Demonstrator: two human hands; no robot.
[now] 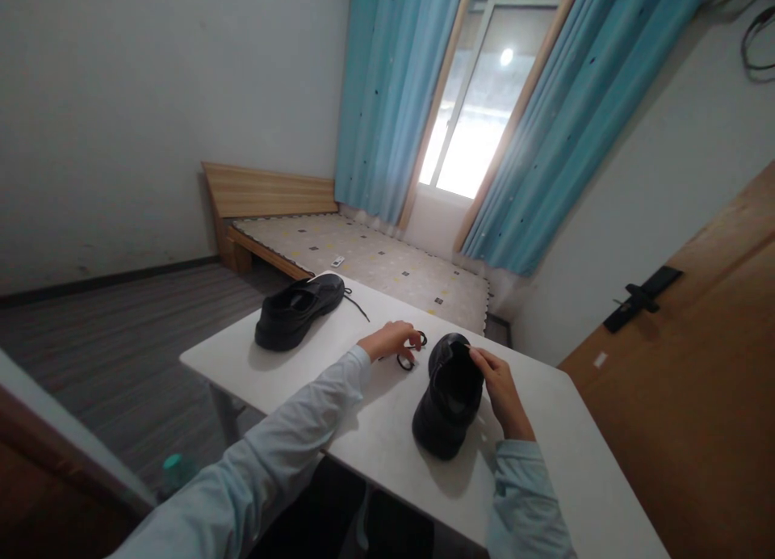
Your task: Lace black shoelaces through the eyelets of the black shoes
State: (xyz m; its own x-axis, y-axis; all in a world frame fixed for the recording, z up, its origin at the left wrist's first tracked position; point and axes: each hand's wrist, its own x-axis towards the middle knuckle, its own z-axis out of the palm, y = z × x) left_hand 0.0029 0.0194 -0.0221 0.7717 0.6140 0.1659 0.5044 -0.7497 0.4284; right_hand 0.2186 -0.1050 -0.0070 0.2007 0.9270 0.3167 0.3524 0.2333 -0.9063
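A black shoe [446, 405] stands on the white table [375, 438], its heel end toward me. My right hand [497, 381] is at the right side of its opening, fingers pressed together at the upper edge. Left of this shoe, my left hand [392, 341] has its fingers curled round a black shoelace [405, 363], which hangs in loops beside the fingertips. A second black shoe [298, 310] sits at the table's far left, with its lace [357, 302] trailing over the tabletop to the right.
Beyond the table is a bed [375, 260] with a patterned mattress and a small white object [337, 262] on it. Blue curtains [393, 98] flank a window. A wooden door [684, 365] stands at the right. A green-capped bottle [173, 467] is low at the left.
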